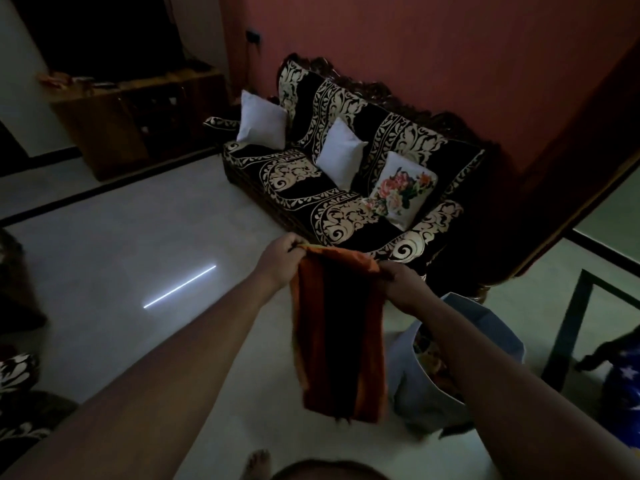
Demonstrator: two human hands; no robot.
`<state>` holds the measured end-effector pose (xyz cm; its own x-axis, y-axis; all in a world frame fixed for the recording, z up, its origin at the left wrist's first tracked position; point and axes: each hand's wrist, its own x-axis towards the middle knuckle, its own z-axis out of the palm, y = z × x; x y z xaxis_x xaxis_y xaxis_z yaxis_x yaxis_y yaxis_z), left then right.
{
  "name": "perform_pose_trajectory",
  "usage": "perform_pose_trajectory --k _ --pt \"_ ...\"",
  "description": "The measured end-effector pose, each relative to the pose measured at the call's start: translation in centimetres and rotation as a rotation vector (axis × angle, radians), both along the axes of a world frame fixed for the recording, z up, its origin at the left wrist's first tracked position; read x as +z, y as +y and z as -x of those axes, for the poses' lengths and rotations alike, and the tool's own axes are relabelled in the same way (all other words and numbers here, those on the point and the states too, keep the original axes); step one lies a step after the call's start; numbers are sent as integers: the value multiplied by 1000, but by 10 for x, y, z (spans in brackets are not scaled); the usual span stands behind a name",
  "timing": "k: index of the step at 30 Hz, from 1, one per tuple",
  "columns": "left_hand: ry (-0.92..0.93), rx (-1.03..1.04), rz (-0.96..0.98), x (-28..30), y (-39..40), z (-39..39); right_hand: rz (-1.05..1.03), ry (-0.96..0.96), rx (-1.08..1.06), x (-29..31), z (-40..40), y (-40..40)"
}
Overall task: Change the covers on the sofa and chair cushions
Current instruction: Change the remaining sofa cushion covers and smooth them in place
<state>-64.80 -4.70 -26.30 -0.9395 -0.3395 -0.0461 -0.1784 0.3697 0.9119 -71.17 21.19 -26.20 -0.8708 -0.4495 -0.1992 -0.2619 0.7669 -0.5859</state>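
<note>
Dim room, I go left to right. Far left edge: part of a chair in the same black-and-cream pattern, mostly cut off. Behind it a wooden cabinet against the far wall with small clutter on top (too dark to tell what). On the pale floor a thin bright streak of light. Left hand is raised in front of me, fingers curled, pinching the top left corner of an orange cover with a dark band down its middle; the cover hangs straight down between both forearms. Right hand grips the top right corner of the same cover, fingers closed on the cloth. Beyond the hands stands the sofa, black with cream scrollwork, against a reddish wall. On its seat, leaning on the backrest: a plain white cushion at the left end, a second white cushion in the middle, and a floral cushion at the right end near the armrest. Below the right forearm, on the floor, a light blue bag stands open with coloured cloth inside (cannot tell which pieces). Far right bottom, blue fabric with white stars. A bare foot shows at the bottom.
</note>
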Motion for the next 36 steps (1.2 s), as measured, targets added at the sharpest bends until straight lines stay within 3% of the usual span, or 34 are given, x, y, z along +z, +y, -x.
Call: perform_pose_trajectory --k 6,10,12,15,18,21,25,29,31,33,36 --pt "-188 -134 304 -8 -74 29 323 -67 -208 11 26 -86" --pt "-132 -361 289 7 -78 57 359 -53 -93 15 53 -128" --pt "-131 -386 396 17 -72 79 361 -66 -24 15 73 -140" --pt "-73 -303 540 31 -70 115 322 16 70 12 113 -143" --pt "-31 -151 394 32 -83 155 56 133 113 -5 165 -136" --pt "-40 -1 309 27 -99 193 -166 133 74 -30 211 -126" --pt "-126 132 330 19 -129 226 -39 116 -31 -47 263 -129" --pt "-392 89 525 -2 -167 246 82 90 -75 -35 313 -166" --pt "-471 -19 663 -7 -176 258 111 91 -16 -26 330 -192" --pt "-429 -170 729 -9 -180 286 129 96 116 -15 345 -225" --pt "-280 -272 630 -6 -170 329 75 177 378 -3 360 -265"
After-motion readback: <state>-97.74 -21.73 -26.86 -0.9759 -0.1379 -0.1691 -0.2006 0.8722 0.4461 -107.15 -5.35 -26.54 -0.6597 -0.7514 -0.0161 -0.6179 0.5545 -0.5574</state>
